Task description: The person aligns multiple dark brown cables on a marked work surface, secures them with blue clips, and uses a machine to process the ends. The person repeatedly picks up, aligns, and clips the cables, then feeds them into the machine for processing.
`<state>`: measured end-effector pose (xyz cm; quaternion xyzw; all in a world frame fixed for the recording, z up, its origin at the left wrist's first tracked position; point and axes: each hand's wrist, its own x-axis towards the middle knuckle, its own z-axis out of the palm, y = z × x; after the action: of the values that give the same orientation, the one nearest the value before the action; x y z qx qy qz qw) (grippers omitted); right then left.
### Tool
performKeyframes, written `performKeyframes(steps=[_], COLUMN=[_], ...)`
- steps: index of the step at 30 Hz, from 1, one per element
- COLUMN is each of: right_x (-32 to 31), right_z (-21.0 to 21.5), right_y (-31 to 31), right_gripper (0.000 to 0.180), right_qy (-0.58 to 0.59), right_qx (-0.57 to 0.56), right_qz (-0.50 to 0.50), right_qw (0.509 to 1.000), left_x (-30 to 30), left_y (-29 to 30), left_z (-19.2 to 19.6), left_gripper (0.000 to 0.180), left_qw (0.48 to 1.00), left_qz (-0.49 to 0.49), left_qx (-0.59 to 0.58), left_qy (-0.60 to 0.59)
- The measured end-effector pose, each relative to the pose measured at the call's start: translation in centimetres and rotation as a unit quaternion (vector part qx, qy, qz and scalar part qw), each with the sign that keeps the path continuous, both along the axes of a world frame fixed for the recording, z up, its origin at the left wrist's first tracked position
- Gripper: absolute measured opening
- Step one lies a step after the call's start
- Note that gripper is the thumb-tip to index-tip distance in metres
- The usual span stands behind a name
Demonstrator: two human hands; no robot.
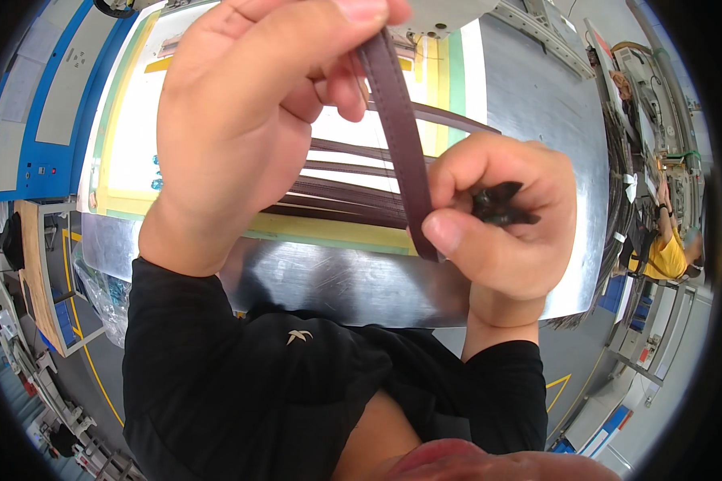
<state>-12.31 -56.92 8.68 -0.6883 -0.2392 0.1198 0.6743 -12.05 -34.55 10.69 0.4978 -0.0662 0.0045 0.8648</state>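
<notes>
A dark maroon strap with a stitched edge runs slantwise between my hands, close in front of me. Its upper part is pinched in the closed fingers of my left hand. My right hand is closed, with thumb and forefinger at the strap's lower end. A small black tool, perhaps thread snips, is tucked in that same hand; its full shape is hidden by the fingers. A fine thread hangs beside the strap. Below, several similar maroon straps lie side by side on a white panel bordered with yellow and green tape.
The panel rests on a shiny metal table whose front edge is near my body. Machine parts stand at the back. A blue cabinet is on the left. At far right, a person in a yellow top works near racks.
</notes>
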Motion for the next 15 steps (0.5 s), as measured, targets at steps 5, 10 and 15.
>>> performKeyframes(steps=[5, 10, 15], right_x=[0.1, 0.6, 0.1], right_z=[-0.3, -0.5, 0.4], right_y=[0.3, 0.4, 0.2], right_gripper=[0.022, 0.021, 0.020], right_qy=[0.027, 0.008, 0.043], right_qx=[0.011, -0.005, -0.020], right_qz=[0.013, 0.036, -0.015], right_qw=[0.999, 0.999, 0.999], left_x=[-0.5, -0.5, 0.4], left_y=[-1.6, -1.0, -0.8], left_z=[1.1, 0.4, -0.2], left_gripper=[0.030, 0.027, 0.025], left_qw=[0.993, 0.992, 0.992], left_qz=[0.103, 0.111, 0.105], left_qx=[-0.021, -0.052, -0.072], left_qy=[0.060, 0.023, -0.022])
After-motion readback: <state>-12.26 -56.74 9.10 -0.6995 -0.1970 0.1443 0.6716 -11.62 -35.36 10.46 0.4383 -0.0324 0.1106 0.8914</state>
